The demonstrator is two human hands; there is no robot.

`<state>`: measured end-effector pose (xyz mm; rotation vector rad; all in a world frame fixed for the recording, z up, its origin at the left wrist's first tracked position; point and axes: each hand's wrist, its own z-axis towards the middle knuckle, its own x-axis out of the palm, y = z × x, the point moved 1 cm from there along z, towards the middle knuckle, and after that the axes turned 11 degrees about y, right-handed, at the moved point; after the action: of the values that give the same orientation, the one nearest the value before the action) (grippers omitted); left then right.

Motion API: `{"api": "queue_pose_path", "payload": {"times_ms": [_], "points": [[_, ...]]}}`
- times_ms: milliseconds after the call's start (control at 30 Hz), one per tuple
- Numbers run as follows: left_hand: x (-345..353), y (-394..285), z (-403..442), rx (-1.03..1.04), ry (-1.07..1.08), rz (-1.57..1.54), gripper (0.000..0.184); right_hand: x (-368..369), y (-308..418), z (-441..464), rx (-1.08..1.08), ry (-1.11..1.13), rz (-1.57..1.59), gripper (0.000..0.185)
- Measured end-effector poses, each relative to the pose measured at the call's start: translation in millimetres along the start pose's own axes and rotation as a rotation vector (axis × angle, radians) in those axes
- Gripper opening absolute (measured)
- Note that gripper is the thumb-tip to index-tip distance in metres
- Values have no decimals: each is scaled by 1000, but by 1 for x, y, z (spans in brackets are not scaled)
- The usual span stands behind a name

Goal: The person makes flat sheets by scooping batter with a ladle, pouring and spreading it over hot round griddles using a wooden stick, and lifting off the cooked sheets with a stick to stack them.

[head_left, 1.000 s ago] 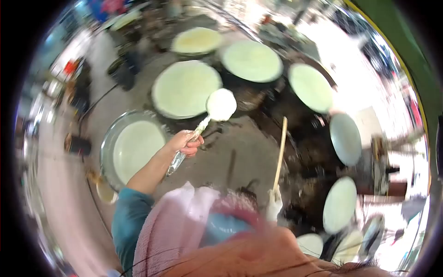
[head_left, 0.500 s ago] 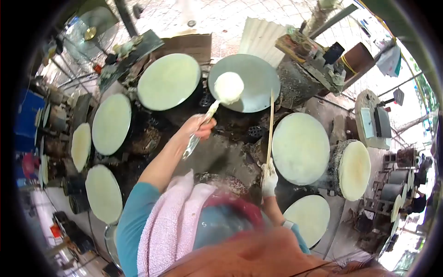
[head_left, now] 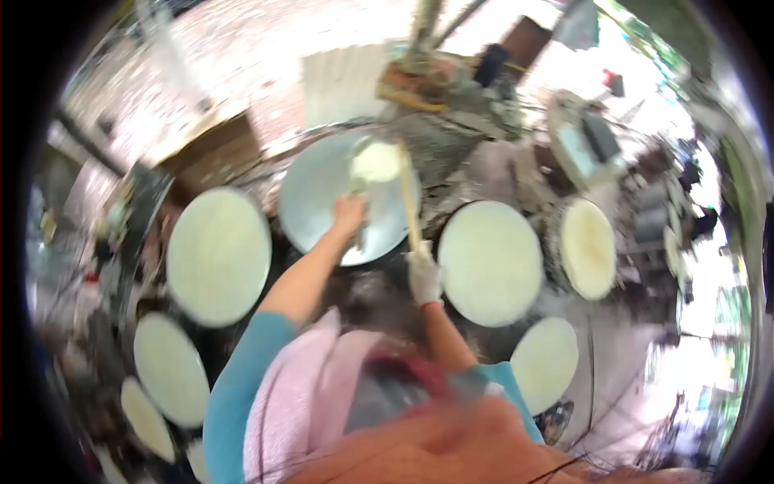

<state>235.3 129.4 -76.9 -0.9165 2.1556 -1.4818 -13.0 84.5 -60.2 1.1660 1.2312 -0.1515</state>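
My left hand (head_left: 351, 211) is closed round the handle of what looks like a ladle, its round head (head_left: 376, 162) creamy white. Hand and head are over the far right part of a bare grey griddle (head_left: 314, 194). Blur hides whether the head touches the metal. My right hand (head_left: 425, 276), in a white glove, grips the near end of a thin wooden stick (head_left: 409, 202). The stick points away from me along the griddle's right side, its far end beside the ladle head.
Round griddles covered with pale sheets surround me: one at left (head_left: 219, 256), one at right (head_left: 490, 262), another at lower right (head_left: 545, 365). A browner sheet (head_left: 588, 248) lies farther right. Behind the grey griddle are a cardboard piece (head_left: 211, 152) and a corrugated panel (head_left: 345, 85).
My view has swung right and blurred. My left hand has moved out over the grey griddle, carrying the ladle head to the stick's side. The stick is still in my right hand.
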Motion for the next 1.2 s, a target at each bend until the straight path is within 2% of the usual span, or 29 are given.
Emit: {"api": "queue_pose_path", "payload": {"times_ms": [33, 67, 100, 133, 167, 200, 233, 267, 300, 333, 400, 467, 500, 567, 600, 633, 667, 700, 733, 800, 833, 867, 900, 967, 1000, 1067, 1100, 1133, 1200], "points": [[-13, -26, -24, 103, 30, 141, 21, 21, -12, 5, -98, -71, 41, 42], [-31, -22, -25, 111, -46, 262, 27, 44, -4, 9, 52, 7, 384, 38], [-54, 4, -12, 280, -156, 390, 34, 60, 8, 16, 173, 89, 746, 35], [-68, 3, -20, 500, -341, 610, 38, 49, 38, 18, 319, 199, 843, 36], [-79, -23, -41, 381, -225, 439, 39, 34, 69, 19, 458, 322, 942, 37], [-99, -16, -37, 563, -295, 534, 35, 38, 71, 25, 434, 310, 823, 39], [-124, -12, -35, 570, -270, 534, 32, 37, 63, 26, 233, 172, 554, 37], [-148, -10, -33, 576, -251, 533, 29, 33, 55, 25, 110, 6, 470, 37], [-158, -17, -39, 539, -225, 463, 27, 23, 55, 22, -18, -157, 380, 38], [-168, -23, -46, 501, -202, 393, 24, 13, 55, 18, 0, -151, 357, 38], [-173, -55, -78, 334, -122, 124, 20, 35, 66, 23, 170, 86, 700, 36], [-181, -41, -81, 322, -98, 2, 17, 56, 71, 27, 347, 325, 1042, 33], [-183, -38, -86, 313, -92, -58, 15, 57, 71, 31, 341, 375, 1039, 32], [-193, -47, -105, 112, -63, -5, 14, 57, 70, 43, 327, 488, 1031, 31], [-198, -49, -116, 8, -55, 20, 14, 31, 73, 44, 149, 371, 651, 29], [-208, -34, -120, 55, -107, 111, 14, 9, 67, 45, 114, 350, 549, 35], [-221, -9, -119, 101, -162, 201, 14, 3, 47, 48, -111, 131, 514, 38], [-225, -2, -125, 142, -223, 288, 14, -11, 47, 50, -65, 140, 537, 38], [-230, 5, -134, 59, -242, 266, 16, -25, 47, 50, -19, 149, 561, 38], [-227, 20, -144, 79, -338, 295, 16, -12, 54, 59, 373, 458, 745, 35], [-222, 17, -155, 52, -360, 287, 16, 3, 58, 67, 539, 601, 730, 34], [-217, 14, -166, 25, -382, 280, 16, -7, 88, 63, 396, 613, 813, 34], [-206, -3, -173, -15, -358, 243, 16, -8, 94, 65, 354, 663, 844, 35], [-187, -25, -188, -40, -377, 73, 15, -1, 56, 85, 385, 716, 448, 38], [-188, -21, -193, -45, -390, 48, 15, -9, 38, 90, 137, 606, 503, 40], [-185, -11, -194, -38, -393, -2, 14, -24, 4, 108, -7, 455, 624, 44], [-181, -13, -195, -47, -409, 8, 14, -28, -7, 116, 101, 423, 683, 45], [-176, -16, -197, -59, -419, 19, 13, -26, -15, 125, 164, 554, 690, 43], [-165, -21, -199, -68, -431, 3, 15, -36, 30, 126, 350, 776, 644, 42]]}}
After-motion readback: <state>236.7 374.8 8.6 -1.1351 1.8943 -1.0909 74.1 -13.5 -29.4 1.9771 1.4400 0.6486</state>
